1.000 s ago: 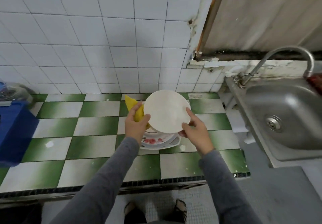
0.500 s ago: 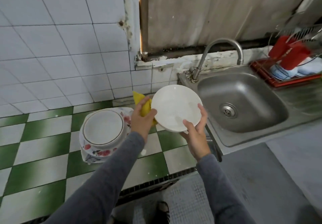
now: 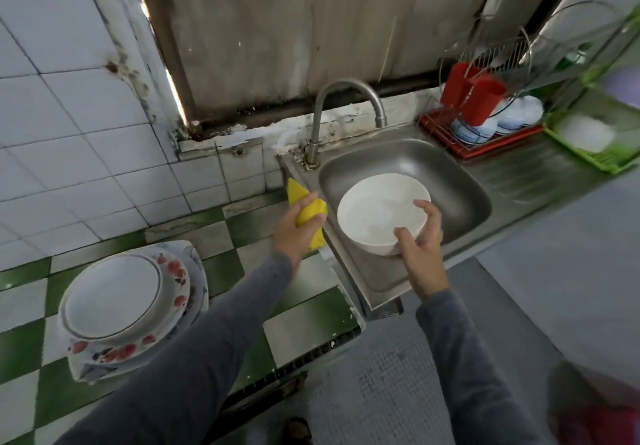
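My right hand (image 3: 417,240) holds a white bowl (image 3: 379,212) by its near rim, above the front left part of the steel sink (image 3: 453,188). The bowl faces up. My left hand (image 3: 298,230) grips a yellow cloth (image 3: 308,212) just left of the bowl, over the sink's left edge. A stack of plates and bowls with a red flower pattern (image 3: 128,309) stands on the green-and-white tiled counter (image 3: 304,320) to the left.
A curved steel tap (image 3: 343,98) rises behind the sink. A red wire dish rack (image 3: 485,115) with red cups and white bowls stands at the back right, next to a green rack (image 3: 595,136). Grey floor lies below.
The white bowl has moved right from above the stack to over the sink and now faces up. My left hand with the cloth has come off the bowl. My view has swung right.
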Action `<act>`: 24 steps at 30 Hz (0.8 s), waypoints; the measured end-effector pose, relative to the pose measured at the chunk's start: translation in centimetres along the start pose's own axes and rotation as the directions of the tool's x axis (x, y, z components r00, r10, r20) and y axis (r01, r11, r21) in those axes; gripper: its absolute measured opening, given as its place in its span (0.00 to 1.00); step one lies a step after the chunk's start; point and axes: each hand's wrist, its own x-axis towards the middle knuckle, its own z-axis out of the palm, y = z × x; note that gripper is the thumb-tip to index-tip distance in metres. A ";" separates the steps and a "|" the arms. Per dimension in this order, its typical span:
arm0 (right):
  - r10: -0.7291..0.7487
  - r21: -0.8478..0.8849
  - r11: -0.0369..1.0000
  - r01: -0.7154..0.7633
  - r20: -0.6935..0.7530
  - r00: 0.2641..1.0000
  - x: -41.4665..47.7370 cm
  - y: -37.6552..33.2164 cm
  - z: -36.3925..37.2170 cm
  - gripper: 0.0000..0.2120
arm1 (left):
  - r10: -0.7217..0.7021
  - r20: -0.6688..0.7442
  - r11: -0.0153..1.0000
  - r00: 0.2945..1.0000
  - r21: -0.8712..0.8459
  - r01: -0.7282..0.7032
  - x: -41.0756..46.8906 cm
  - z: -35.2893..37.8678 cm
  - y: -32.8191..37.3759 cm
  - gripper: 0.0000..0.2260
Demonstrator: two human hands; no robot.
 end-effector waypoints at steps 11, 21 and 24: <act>-0.034 -0.408 0.913 0.026 -0.011 0.999 5.5 1.3 -5.3 0.28 | -0.066 0.035 0.998 0.997 0.016 0.065 2.1 5.4 -0.4 0.18; -0.066 -0.564 0.821 0.093 0.068 0.995 7.0 1.0 -5.7 0.28 | -0.067 0.054 0.997 0.996 0.050 0.065 3.1 6.7 -0.6 0.18; -0.083 -0.617 0.778 0.122 0.093 0.992 6.9 0.8 -5.6 0.29 | -0.068 0.049 0.997 0.996 0.041 0.066 3.2 6.6 -0.5 0.18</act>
